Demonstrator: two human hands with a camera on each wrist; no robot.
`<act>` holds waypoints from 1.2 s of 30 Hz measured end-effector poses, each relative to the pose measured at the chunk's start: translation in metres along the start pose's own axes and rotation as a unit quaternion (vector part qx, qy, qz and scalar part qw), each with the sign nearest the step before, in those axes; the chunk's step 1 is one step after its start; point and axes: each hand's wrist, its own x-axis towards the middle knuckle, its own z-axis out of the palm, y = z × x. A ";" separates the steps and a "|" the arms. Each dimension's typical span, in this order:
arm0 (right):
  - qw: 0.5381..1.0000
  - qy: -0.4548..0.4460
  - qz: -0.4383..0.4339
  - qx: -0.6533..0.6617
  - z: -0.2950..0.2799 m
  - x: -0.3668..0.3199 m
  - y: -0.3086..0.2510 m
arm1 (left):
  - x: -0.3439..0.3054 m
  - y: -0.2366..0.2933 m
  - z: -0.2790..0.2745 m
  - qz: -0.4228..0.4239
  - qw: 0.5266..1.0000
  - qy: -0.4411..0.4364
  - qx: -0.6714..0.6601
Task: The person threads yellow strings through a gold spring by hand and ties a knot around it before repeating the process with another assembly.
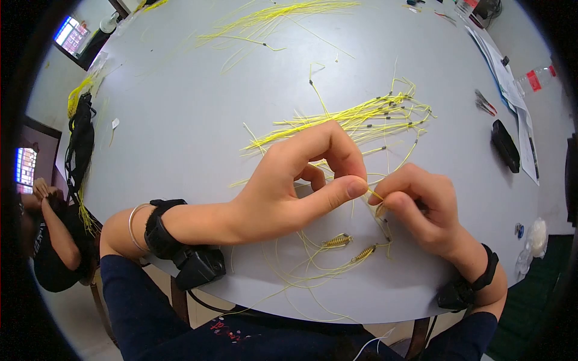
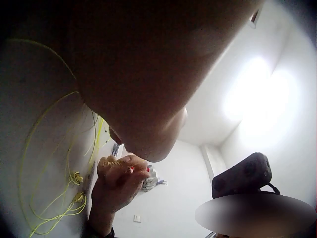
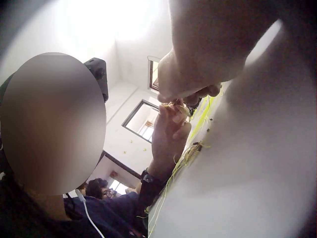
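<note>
My left hand [image 1: 289,186] pinches a thin yellow line [image 1: 374,194] between thumb and index finger. Close on its right, my right hand [image 1: 424,207] pinches the same line, its other fingers curled in. A coiled spring piece [image 2: 114,163] shows at the right hand's fingers in the left wrist view. Below the hands, two spring coils [image 1: 337,241] [image 1: 363,253] with thin yellow lines lie on the table. Behind the hands spreads a bundle of yellow lines with small dark sleeves [image 1: 361,114], partly covered by the left hand.
Another yellow bundle [image 1: 283,17] lies at the table's far side. On the right are a black case [image 1: 505,146], small cutters [image 1: 484,103], papers [image 1: 512,96] and a bottle [image 1: 537,79]. Black cloth [image 1: 80,141] hangs along the left edge; another person [image 1: 57,240] sits beyond it.
</note>
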 end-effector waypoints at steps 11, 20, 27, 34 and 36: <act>0.997 0.030 0.015 -0.063 0.001 0.001 -0.003 | 0.001 -0.002 0.004 -0.038 0.998 0.021 -0.035; 0.997 0.015 0.016 -0.079 0.003 0.001 0.001 | 0.003 -0.003 0.004 -0.062 0.998 -0.028 -0.002; 0.996 0.026 0.024 -0.081 0.003 0.001 -0.004 | 0.003 -0.004 0.005 -0.067 0.997 -0.027 0.014; 0.996 0.058 0.026 -0.056 0.003 0.000 -0.005 | 0.003 0.000 0.006 -0.105 0.994 -0.019 -0.028; 0.996 0.069 0.009 -0.055 0.003 0.000 -0.002 | 0.004 0.000 0.005 -0.106 0.994 -0.022 -0.030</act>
